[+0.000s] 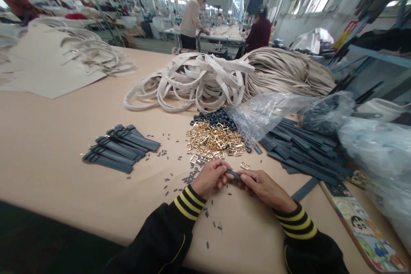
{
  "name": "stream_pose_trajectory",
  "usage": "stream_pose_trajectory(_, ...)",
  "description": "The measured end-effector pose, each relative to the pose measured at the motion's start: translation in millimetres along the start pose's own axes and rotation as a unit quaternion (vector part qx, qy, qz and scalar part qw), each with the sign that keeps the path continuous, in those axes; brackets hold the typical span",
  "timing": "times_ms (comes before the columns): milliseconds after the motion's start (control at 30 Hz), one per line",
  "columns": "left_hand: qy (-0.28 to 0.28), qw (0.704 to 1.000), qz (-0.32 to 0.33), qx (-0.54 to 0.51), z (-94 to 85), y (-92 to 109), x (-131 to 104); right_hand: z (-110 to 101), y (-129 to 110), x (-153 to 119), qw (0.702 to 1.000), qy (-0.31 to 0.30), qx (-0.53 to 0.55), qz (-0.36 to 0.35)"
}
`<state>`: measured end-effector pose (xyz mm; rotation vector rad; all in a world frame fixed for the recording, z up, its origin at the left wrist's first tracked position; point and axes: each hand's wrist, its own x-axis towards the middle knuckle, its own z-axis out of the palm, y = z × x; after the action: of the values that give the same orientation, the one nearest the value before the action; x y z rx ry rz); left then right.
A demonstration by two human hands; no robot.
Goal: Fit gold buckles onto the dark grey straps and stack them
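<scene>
Between my two hands is a short dark strap [233, 174], pinched at its left end by my left hand [212, 176] and at its right end by my right hand [263, 187]. Just beyond my fingers lies a heap of gold buckles [216, 138], with dark loops [220, 117] piled behind it. A single gold buckle [244, 165] rests near my right hand. Small dark pieces [192, 174] are scattered around my left hand. Over to the left, finished-looking dark straps with gold ends [120, 147] lie in an overlapping row.
Dark flat strips [305, 150] and clear plastic bags [379, 158] lie on the right, beside a cartoon-printed case [362, 227]. Pale strap coils [199, 79] and a beige bundle [289, 70] stand behind. Light panels [58, 64] lie far left. Several people work beyond the table.
</scene>
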<state>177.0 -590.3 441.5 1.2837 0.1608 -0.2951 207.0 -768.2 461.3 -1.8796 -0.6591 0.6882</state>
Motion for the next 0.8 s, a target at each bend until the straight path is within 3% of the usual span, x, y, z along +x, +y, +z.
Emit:
stream_pose_trajectory(133, -0.013, 0.996, 0.051, 0.078, -1.1, -7, 2, -2, -1, -1, 0.998, 0.035, -0.044, -0.013)
stream_pose_trajectory(267, -0.014, 0.995, 0.057, 0.085, -1.1, -8, 2, 0, 6, 0, 0.999, 0.026, 0.014, 0.031)
stream_pose_trajectory(600, -0.005, 0.994, 0.063, 0.093, 2.8, -6, -1, 7, 3, 5, 0.993, 0.034, 0.113, 0.019)
stream_pose_trajectory(700, 0.026, 0.983, 0.125, 0.135, 3.4, -7, -1, 10, 0, 5, 0.985, 0.02, 0.171, 0.017)
stream_pose_trajectory(800, 0.068, 0.938, 0.218, 0.259, 4.2, -7, -3, 12, 1, 5, 0.979, 0.029, 0.199, 0.018)
